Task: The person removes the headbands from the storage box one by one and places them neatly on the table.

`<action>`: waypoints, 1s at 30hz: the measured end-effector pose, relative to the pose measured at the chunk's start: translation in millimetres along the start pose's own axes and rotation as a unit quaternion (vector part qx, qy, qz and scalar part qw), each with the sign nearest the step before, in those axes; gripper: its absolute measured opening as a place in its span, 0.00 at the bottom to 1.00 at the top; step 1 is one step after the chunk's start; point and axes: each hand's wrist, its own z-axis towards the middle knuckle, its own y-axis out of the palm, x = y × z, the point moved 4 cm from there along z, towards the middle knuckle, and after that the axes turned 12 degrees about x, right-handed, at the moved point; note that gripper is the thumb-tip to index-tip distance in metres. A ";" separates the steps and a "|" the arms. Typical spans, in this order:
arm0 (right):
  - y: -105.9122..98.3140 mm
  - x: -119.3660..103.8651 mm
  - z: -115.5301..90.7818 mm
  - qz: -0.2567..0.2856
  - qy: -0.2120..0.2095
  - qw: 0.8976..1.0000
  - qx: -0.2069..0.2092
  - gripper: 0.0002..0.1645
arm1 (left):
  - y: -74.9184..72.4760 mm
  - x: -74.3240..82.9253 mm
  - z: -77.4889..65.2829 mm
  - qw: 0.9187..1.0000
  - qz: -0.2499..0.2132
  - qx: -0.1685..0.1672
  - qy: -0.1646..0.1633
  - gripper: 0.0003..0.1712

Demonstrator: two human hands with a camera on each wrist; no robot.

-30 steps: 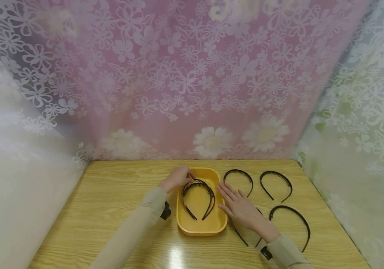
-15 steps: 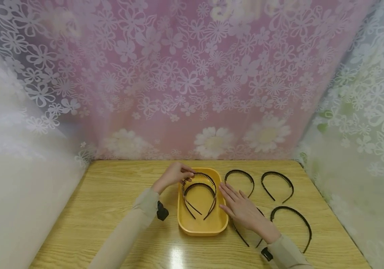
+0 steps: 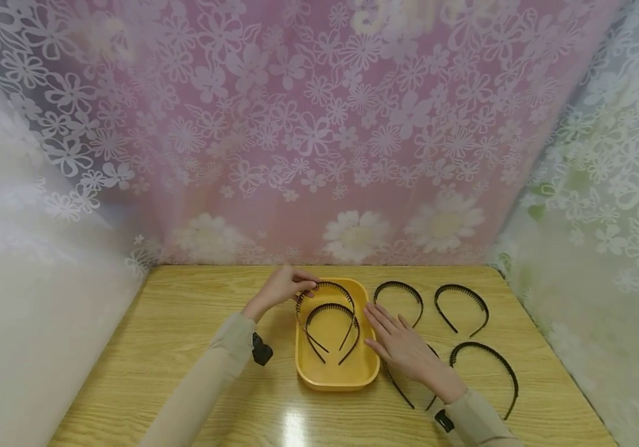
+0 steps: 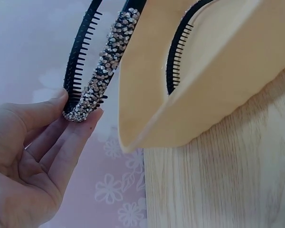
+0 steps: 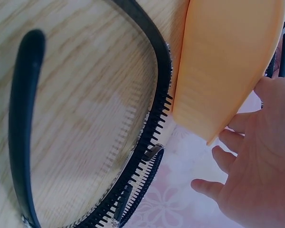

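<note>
My left hand (image 3: 280, 289) pinches a black toothed headband (image 3: 337, 285) near its top, between thumb and fingers. The left wrist view shows silvery stones along the outside of this headband (image 4: 107, 61). It is raised over the yellow tray (image 3: 337, 383), overlapping its far left rim in the head view. A second black headband (image 3: 331, 306) lies inside the tray. My right hand (image 3: 403, 347), its fingers straight, rests against the tray's right side. In the right wrist view, the fingertips of the right hand (image 5: 261, 156) are at the tray wall (image 5: 223, 61).
Right of the tray, several headbands lie on the wooden table (image 3: 213, 347): one far (image 3: 397, 284), one far right (image 3: 461, 288), one near right (image 3: 512, 372). Another headband (image 3: 400, 388) lies partly under my right hand and forearm. A floral curtain (image 3: 319, 155) hangs behind.
My left hand has lifted one headband up from the other in the tray and drawn it left and away from me. The right hand keeps its place at the tray.
</note>
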 end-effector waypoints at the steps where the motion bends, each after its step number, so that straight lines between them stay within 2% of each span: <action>1: -0.1 0.0 0.2 0.001 0.001 1.000 0.000 0.39 | -1.8 -0.8 -0.3 1.000 -0.002 0.001 0.002 0.13; 11: 0.9 2.0 0.2 -0.003 0.013 1.000 -0.028 0.41 | -28.4 -10.0 -9.5 1.000 -0.005 0.006 -0.017 0.14; 20: -0.2 0.1 0.5 0.001 -0.005 1.000 -0.006 0.40 | -58.7 -29.4 -23.2 0.998 -0.012 0.030 -0.049 0.15; 30: 3.6 4.6 0.2 -0.013 0.004 1.000 -0.022 0.41 | -93.2 -57.6 -34.4 0.997 -0.016 0.050 -0.059 0.17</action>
